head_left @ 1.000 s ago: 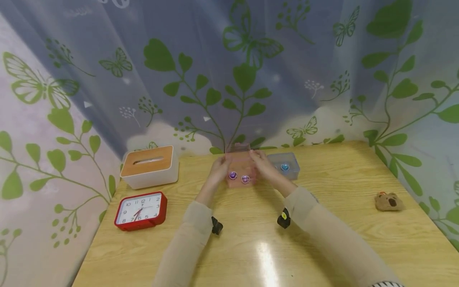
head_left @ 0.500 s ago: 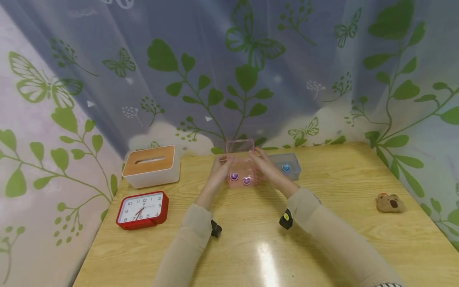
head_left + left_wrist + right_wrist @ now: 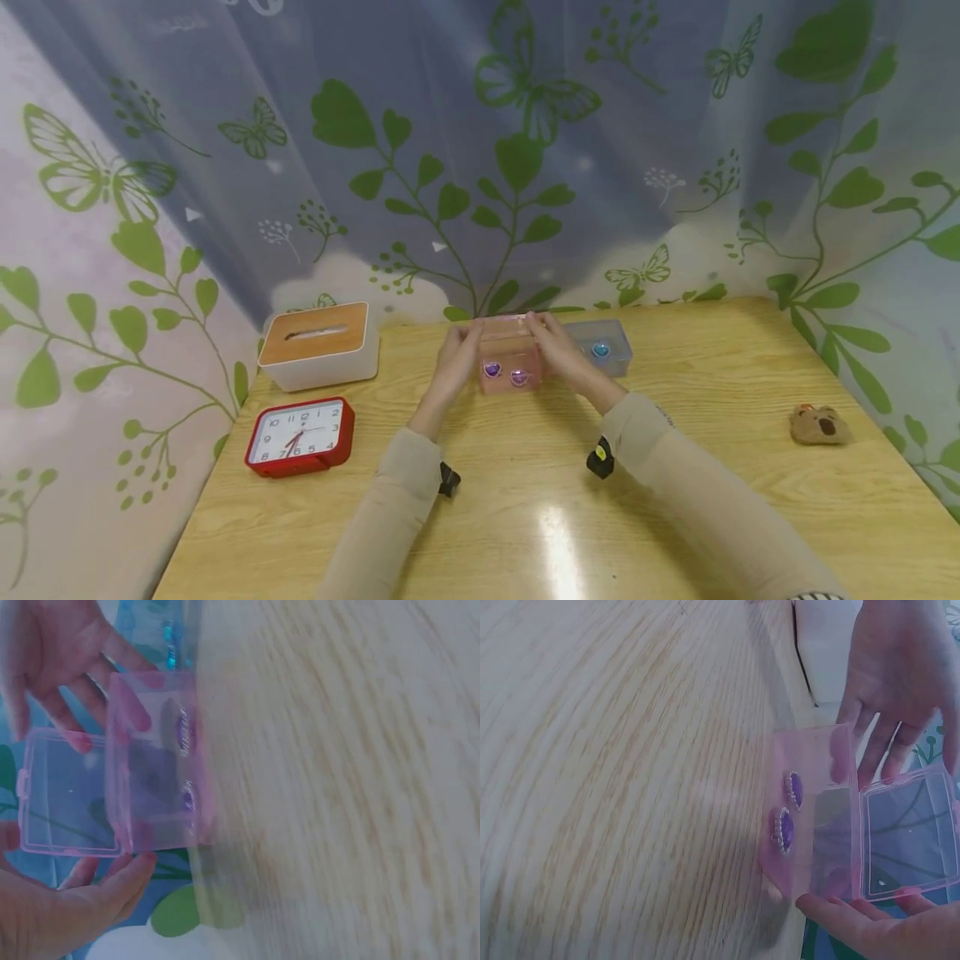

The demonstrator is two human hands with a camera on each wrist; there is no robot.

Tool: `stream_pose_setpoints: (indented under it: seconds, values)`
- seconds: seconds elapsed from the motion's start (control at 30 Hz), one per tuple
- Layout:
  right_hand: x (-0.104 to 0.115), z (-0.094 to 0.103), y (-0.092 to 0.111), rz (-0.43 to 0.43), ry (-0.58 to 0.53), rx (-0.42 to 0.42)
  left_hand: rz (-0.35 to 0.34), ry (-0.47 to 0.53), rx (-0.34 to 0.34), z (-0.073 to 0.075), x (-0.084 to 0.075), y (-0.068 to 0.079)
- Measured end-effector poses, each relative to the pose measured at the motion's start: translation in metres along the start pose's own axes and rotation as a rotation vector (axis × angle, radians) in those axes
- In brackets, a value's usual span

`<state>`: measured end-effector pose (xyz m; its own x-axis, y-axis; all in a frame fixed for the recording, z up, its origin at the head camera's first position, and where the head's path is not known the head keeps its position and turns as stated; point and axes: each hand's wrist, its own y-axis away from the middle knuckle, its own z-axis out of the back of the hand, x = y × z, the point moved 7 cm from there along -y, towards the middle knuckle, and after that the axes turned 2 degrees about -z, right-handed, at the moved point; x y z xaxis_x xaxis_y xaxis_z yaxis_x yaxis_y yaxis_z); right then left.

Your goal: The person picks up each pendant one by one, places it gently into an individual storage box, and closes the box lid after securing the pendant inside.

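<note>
A small clear pink plastic box stands on the table with both hands at its sides. Its hinged lid is raised in the wrist views. Inside lie two purple jewels with beaded silver rims, one of them the front jewel. The left hand touches the box's left side, fingertips right at the hinge in the left wrist view. Along the opposite side lies the right hand, its fingers straight behind the pink wall. A clear blue box holding a blue jewel sits just right of that hand.
On the left are a white tissue box with a wooden top and a red alarm clock. A brown plush bear head lies near the right edge. The patterned curtain hangs behind the table.
The pink lid leaned back, came upright half a second ago, and its top edge now sits lower in the head view. Both hands stay at the box's sides.
</note>
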<state>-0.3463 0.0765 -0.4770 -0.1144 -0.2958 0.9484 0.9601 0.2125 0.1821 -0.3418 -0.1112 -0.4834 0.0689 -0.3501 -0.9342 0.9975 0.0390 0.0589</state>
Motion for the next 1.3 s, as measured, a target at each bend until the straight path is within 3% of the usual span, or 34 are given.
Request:
stream_pose_setpoints:
  seconds: [0.2,0.3,0.5,0.8,1.0,1.3]
  values:
    - [0.001,0.001,0.002,0.050,0.065,0.012,-0.060,-0.021,0.036,0.003,-0.007,0.004]
    - [0.002,0.000,0.004,0.086,0.147,0.023,-0.126,-0.121,0.072,0.003,-0.010,0.007]
    - [0.006,-0.005,0.011,0.248,0.342,0.047,-0.249,-0.346,0.125,0.002,-0.014,0.010]
    - [-0.003,-0.009,0.020,0.290,0.510,0.070,-0.321,-0.582,0.185,-0.005,-0.013,0.021]
    - [-0.009,-0.013,0.023,0.340,0.597,0.073,-0.367,-0.646,0.186,-0.009,-0.012,0.026]
    - [-0.011,-0.016,0.024,0.411,0.648,0.037,-0.347,-0.725,0.165,-0.012,-0.010,0.028]
